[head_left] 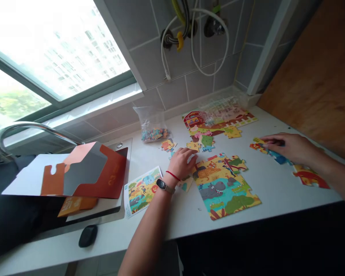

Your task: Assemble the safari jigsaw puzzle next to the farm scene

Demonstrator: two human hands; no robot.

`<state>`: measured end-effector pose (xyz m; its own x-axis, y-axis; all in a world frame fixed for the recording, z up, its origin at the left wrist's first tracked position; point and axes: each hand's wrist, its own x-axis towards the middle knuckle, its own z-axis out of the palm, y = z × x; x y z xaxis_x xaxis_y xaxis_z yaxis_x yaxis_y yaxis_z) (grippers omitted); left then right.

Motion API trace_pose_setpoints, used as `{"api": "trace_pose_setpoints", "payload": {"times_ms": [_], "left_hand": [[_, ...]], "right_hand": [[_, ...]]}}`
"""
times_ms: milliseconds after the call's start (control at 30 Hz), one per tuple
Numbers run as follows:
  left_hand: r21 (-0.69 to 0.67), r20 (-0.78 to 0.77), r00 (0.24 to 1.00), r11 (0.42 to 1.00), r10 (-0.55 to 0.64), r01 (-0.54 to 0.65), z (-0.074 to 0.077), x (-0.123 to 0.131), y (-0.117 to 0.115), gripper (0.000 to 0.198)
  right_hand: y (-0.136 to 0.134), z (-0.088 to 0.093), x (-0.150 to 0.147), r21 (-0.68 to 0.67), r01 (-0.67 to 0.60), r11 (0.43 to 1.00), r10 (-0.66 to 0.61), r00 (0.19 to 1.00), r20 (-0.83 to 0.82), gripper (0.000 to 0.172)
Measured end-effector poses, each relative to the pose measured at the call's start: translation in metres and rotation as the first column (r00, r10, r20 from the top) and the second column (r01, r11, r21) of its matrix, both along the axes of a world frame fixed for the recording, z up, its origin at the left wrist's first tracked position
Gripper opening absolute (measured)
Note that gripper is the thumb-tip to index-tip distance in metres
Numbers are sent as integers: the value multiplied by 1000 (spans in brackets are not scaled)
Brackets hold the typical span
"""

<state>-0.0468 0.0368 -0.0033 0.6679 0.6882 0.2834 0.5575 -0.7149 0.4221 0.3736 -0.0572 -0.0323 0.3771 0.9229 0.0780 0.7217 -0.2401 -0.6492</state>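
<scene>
**Fitting loose pieces to the part-joined animal puzzle**

Far to our left, an opened orange box (112,170) sits well apart from the work. Next, the picture sheet (142,191) lies flat on the tabletop (186,220); we do well to keep it uncovered as our guide. Behind it, a clear bag (154,132) holds more pieces.

Our left hand (181,164), fingers loosely curled, is down by the upper left edge of the joined section (225,189); we cannot tell whether it grips a piece. That section lies flat in front of us, hippo and leopard showing, its right side uneven with tabs. We should steady it lightly and press each new tab straight down, so neighbours don't lift.

Farther right, our right hand (290,147) has thumb and fingers close together at some loose pieces (256,146); we cannot tell whether one is pinched. Better to take a single piece by its edges and turn it to match colours before pressing.
</scene>
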Motion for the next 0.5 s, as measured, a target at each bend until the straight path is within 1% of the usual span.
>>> {"api": "trace_pose_setpoints", "payload": {"times_ms": [100,200,300,400,500], "left_hand": [[9,-4,999,999,-35,35,-2,4,-3,20],[21,2,999,999,-41,41,-5,3,-1,20],[34,7,999,999,-34,34,-10,3,2,19],[50,27,999,998,-34,33,-13,4,4,18],[78,83,996,996,-38,31,-9,-3,6,16]], "right_hand": [[-5,10,-12,-9,9,1000,-8,999,49,19],[-11,16,-23,16,-2,1000,-1,986,166,18],[-15,14,-28,41,-28,999,17,967,252,19],[-18,7,-31,74,-34,997,13,963,269,19],[-21,1,-37,184,-14,983,-40,958,284,22]]}}
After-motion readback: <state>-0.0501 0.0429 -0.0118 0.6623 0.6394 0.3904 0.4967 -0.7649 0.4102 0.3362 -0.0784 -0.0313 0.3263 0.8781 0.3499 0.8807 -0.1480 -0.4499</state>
